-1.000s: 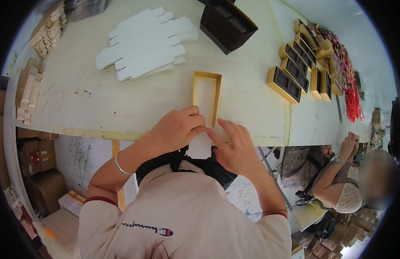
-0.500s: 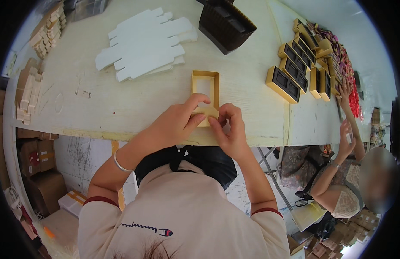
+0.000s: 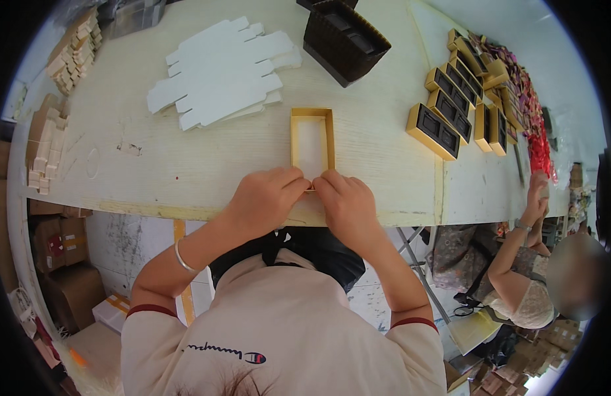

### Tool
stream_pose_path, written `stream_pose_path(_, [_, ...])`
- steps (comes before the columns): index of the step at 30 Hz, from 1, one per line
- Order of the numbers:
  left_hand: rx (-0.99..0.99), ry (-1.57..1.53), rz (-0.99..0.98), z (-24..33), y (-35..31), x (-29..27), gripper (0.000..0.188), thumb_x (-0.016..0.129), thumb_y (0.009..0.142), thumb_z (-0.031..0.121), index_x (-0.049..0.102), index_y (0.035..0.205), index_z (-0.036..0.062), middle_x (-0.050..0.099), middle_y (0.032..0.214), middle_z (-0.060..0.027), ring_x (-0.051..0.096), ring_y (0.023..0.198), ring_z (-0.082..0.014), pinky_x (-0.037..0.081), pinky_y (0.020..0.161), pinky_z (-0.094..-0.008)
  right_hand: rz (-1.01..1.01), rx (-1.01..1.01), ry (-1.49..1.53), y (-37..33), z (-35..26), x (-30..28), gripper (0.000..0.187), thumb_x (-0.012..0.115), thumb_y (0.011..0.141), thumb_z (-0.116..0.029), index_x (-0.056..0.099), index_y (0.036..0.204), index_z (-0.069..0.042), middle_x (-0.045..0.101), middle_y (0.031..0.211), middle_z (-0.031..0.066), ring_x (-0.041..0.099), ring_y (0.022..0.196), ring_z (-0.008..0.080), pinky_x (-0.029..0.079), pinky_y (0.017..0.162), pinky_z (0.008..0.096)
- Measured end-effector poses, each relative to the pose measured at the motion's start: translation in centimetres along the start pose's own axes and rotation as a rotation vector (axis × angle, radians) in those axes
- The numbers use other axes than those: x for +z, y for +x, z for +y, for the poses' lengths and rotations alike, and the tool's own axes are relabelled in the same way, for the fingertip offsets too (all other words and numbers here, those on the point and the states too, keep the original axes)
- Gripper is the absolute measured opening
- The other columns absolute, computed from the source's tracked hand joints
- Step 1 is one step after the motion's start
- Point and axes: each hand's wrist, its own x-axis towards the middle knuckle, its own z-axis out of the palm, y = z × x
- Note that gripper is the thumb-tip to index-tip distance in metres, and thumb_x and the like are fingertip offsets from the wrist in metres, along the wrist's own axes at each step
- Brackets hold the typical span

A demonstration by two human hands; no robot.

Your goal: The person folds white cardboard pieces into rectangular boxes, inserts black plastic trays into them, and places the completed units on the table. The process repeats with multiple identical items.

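A gold cardboard box (image 3: 330,135) with a white inside lies on the table straight in front of me, its long sides pointing away. Both hands grip its near end wall. My left hand (image 3: 269,198) is closed over the left part of that wall, thumb and fingers pinched together. Right beside it, my right hand (image 3: 348,206) pinches the other part, and the two thumbs almost meet in the middle. Much of the near wall is hidden behind my fingers.
Flat white box blanks (image 3: 220,72) are piled beyond my left hand. A stack of dark plastic trays (image 3: 345,43) stands behind the box. Gold boxes with black inserts (image 3: 437,129) are grouped at right, near a co-worker (image 3: 523,277). Small pale cartons (image 3: 47,148) line the left edge.
The near end flap, slanting inward before, is now upright between my fingers. Both hands have closed in on it. At right, the co-worker's hands have drawn back from the boxes and come together.
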Motion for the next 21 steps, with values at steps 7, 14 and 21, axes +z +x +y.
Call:
stream_pose_path(7, [-0.127,-0.028,-0.517,0.8,2.3,-3.4,0.028,0.072,0.076,0.014,0.064,0.102,0.0057,0.061,0.095,-0.0097,0.061,0.088,-0.0278,0.050,0.072,-0.0360,-0.364,-0.026,0.178,2.2,1.6,-2.8,0.013,0.059,0.075,0.003,0.060,0.085,-0.005,0.057,0.088,0.0087,0.058,0.080,0.0324,0.047,0.070,0.0396])
stream_pose_path(14, [0.129,0.250,-0.233,-0.9,2.7,-4.7,0.051,0.082,0.064,0.021,0.063,0.111,0.0120,0.053,0.126,-0.0082,0.039,0.125,-0.0298,0.026,0.110,-0.0550,-0.348,-0.269,0.299,2.8,4.2,-6.9,0.039,0.057,0.066,0.009,0.067,0.101,-0.006,0.062,0.108,0.0080,0.056,0.106,0.0276,0.043,0.092,0.0381])
stream_pose_path(21, [0.032,0.372,-0.084,0.3,0.9,-2.3,0.033,0.080,0.065,0.030,0.066,0.086,0.0089,0.055,0.092,-0.0059,0.048,0.109,-0.0272,0.030,0.105,-0.0514,0.372,-0.094,-0.141,12.2,8.7,-8.8,0.017,0.066,0.082,-0.010,0.067,0.099,-0.004,0.064,0.102,0.0105,0.057,0.100,0.0285,0.044,0.086,0.0388])
